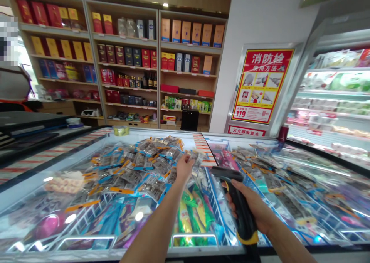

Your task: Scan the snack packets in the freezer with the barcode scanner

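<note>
My left hand reaches over the chest freezer with its fingers closed on the edge of a clear packet. The packet's contents are blurred. My right hand grips a black and yellow barcode scanner by its handle, its head pointing left toward the packet. Left of my left hand lies a spread pile of brown-filled packets with blue and orange edges. Below my wrists, green and yellow wrapped ice pops stand in a white wire basket.
More packets lie on the freezer's right side. Blue wrapped goods fill a basket at front left. Shelves of boxes line the back wall, beside a red poster. A lit fridge stands at right; a person is at far left.
</note>
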### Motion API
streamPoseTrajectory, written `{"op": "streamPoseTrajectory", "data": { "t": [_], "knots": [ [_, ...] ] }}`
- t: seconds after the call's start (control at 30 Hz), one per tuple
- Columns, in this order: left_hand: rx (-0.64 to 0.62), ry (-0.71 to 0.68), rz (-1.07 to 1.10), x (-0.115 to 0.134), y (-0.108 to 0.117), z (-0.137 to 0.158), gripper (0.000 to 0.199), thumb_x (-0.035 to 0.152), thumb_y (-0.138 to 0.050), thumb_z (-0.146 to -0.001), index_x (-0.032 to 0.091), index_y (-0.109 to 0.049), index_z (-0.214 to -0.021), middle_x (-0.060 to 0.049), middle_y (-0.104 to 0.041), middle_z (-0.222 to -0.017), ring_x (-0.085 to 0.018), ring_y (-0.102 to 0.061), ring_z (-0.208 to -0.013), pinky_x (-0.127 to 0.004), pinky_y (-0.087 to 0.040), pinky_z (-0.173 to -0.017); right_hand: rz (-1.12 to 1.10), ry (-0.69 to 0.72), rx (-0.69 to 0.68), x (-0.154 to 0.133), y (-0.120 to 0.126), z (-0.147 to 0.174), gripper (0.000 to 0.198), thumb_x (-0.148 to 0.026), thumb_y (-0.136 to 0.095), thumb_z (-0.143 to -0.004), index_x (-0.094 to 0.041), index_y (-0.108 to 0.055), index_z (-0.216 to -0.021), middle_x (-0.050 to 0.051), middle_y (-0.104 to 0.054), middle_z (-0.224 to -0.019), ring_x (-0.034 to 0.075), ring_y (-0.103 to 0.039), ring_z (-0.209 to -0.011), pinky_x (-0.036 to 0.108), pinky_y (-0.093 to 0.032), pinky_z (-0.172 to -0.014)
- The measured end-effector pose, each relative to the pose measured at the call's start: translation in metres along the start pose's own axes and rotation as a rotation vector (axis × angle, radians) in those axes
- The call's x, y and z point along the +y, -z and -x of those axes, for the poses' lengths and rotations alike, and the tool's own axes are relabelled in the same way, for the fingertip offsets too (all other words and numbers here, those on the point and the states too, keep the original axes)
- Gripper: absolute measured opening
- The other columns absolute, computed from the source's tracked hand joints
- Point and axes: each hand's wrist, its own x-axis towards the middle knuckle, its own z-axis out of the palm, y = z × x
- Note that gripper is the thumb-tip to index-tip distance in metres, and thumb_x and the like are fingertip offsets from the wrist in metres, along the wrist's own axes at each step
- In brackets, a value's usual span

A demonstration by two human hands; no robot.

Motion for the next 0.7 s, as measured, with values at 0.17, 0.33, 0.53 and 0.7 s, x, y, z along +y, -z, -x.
{"op": "streamPoseTrajectory", "data": {
  "t": [0.17,0.33,0.53,0.7],
  "knots": [
    [0.148,0.044,0.275,-0.002,0.01,-0.012,0.016,0.027,-0.047,-0.069,0.016,-0.049,-0.08,0.0,-0.058,-0.062,-0.012,-0.055,-0.058,-0.022,-0.041,-0.055,0.006,0.022,-0.004,0.007,-0.011,-0.004,0.029,-0.043,-0.055,-0.069,-0.016,-0.052,-0.079,-0.003,-0.053,-0.054,0.007,-0.047,-0.039,0.018,-0.04,-0.035],
    [0.202,0.07,0.413,-0.002,0.015,-0.013,0.014,0.025,-0.051,-0.065,0.016,-0.05,-0.076,0.001,-0.056,-0.06,-0.012,-0.055,-0.056,-0.022,-0.041,-0.054,0.098,0.097,-0.085,-0.001,-0.026,-0.008,0.027,-0.042,-0.054,-0.07,-0.016,-0.05,-0.076,-0.004,-0.051,-0.05,0.007,-0.044,-0.035,0.018,-0.038,-0.031],
    [0.21,0.077,0.411,-0.001,0.017,-0.014,0.015,0.025,-0.051,-0.065,0.016,-0.051,-0.076,0.001,-0.057,-0.061,-0.011,-0.055,-0.058,-0.022,-0.042,-0.055,0.132,0.069,-0.063,-0.004,-0.027,0.003,0.027,-0.042,-0.054,-0.07,-0.016,-0.051,-0.076,-0.003,-0.051,-0.05,0.007,-0.044,-0.036,0.018,-0.038,-0.032],
    [0.228,0.063,0.279,0.0,0.02,-0.015,0.016,0.026,-0.05,-0.067,0.015,-0.053,-0.079,-0.002,-0.06,-0.066,-0.014,-0.057,-0.063,-0.023,-0.043,-0.06,0.113,0.078,-0.037,-0.007,-0.016,0.008,0.027,-0.042,-0.054,-0.07,-0.016,-0.052,-0.077,-0.002,-0.052,-0.052,0.007,-0.046,-0.037,0.019,-0.039,-0.032]
  ]
}}
